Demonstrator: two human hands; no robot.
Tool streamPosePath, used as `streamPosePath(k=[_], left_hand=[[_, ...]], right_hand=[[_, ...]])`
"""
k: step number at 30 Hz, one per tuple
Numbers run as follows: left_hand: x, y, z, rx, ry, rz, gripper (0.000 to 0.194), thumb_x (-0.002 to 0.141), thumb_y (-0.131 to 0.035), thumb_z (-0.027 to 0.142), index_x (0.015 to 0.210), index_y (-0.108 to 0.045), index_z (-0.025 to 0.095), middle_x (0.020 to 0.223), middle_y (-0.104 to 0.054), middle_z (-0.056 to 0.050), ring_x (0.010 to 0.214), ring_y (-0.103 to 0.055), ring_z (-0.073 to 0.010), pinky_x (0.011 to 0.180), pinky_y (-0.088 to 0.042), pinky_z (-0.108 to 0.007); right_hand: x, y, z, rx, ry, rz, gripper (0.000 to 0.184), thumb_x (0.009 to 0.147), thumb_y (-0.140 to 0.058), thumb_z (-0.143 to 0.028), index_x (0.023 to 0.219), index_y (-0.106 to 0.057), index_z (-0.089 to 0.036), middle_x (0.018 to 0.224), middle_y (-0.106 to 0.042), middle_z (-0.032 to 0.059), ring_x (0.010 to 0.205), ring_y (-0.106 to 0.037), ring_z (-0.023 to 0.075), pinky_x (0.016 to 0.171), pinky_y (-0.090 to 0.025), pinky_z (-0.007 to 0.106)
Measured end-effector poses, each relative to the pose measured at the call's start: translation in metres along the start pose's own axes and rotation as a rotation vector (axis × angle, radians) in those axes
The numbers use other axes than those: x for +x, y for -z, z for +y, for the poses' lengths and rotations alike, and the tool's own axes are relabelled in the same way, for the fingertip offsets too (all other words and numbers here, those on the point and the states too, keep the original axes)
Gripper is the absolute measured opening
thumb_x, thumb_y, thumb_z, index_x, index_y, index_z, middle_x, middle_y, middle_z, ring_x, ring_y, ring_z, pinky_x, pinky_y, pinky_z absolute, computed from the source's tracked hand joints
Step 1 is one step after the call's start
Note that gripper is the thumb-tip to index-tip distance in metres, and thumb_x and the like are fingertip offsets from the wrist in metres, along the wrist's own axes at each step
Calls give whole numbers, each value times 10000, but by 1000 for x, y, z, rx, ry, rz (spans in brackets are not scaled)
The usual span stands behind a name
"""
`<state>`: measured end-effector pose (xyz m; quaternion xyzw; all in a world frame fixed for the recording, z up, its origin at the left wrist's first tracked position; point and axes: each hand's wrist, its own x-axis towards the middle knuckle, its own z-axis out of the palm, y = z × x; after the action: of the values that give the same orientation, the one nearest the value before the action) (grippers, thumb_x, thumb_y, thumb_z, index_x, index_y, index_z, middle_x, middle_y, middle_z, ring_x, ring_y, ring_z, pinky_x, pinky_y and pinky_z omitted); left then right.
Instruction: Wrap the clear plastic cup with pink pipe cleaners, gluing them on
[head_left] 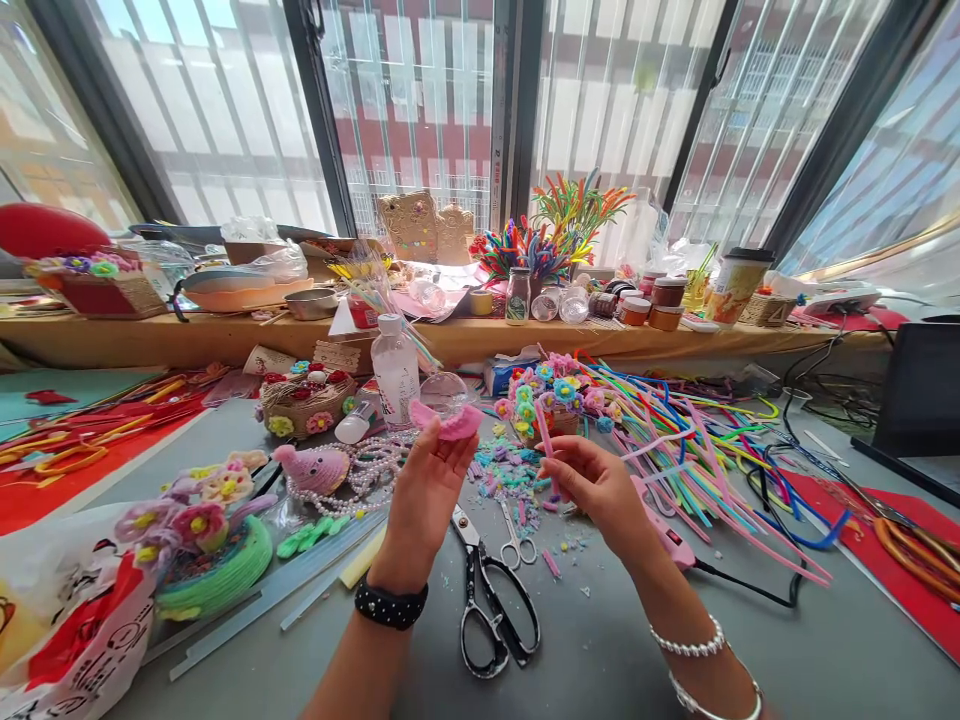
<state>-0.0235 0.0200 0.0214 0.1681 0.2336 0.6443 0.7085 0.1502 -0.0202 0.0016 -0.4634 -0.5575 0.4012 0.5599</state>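
Observation:
My left hand (426, 487) is raised, its fingertips gripping a curved pink fuzzy piece (454, 424). To its right, my right hand (591, 480) pinches a short pink pipe cleaner (545, 432) that stands almost upright. The two hands are apart. Between and below them lie large black-handled scissors (498, 605) and small scissors (516, 535). Cut pastel bits (504, 470) are scattered behind the small pair. A pink glue gun (664, 530) lies beside my right wrist, partly hidden by it. Left of my left hand sits a pink crocheted figure (313, 470) among strings of beads (375, 465).
A heap of coloured pipe cleaners (697, 460) spreads at the right, near a laptop (922, 400). Clear glue sticks (262, 590) and a green flower pot (225, 575) lie left. A bottle (394, 370) and a flower basket (559, 400) stand behind, before a crowded sill (465, 345).

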Motion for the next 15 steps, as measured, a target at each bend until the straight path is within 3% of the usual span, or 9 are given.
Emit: streamPosePath(k=[4, 9, 15], left_hand=[[-6, -4, -15, 64, 170, -72, 91, 782, -563, 187, 831, -575, 112, 849, -666, -89, 798, -652, -158, 775, -535, -292], [-15, -9, -21, 158, 272, -201, 170, 764, -581, 231, 907, -559, 142, 874, -660, -75, 737, -650, -143, 687, -545, -261], [-16, -8, -20, 257, 289, -197, 194, 785, -540, 258, 958, -542, 171, 862, -636, -43, 651, -638, -132, 555, -546, -238]], right_hand=[[-9, 0, -6, -129, 119, 82, 263, 767, -590, -429, 734, -626, -170, 591, -567, -7, 478, -425, 79, 441, -360, 208], [-14, -4, -8, -353, 339, 129, 218, 806, -569, -374, 727, -644, -184, 695, -610, 27, 589, -511, 120, 511, -407, 234], [-18, -3, -9, -291, 268, 189, 163, 768, -624, -332, 861, -613, -199, 660, -605, -6, 551, -538, 109, 521, -451, 224]])
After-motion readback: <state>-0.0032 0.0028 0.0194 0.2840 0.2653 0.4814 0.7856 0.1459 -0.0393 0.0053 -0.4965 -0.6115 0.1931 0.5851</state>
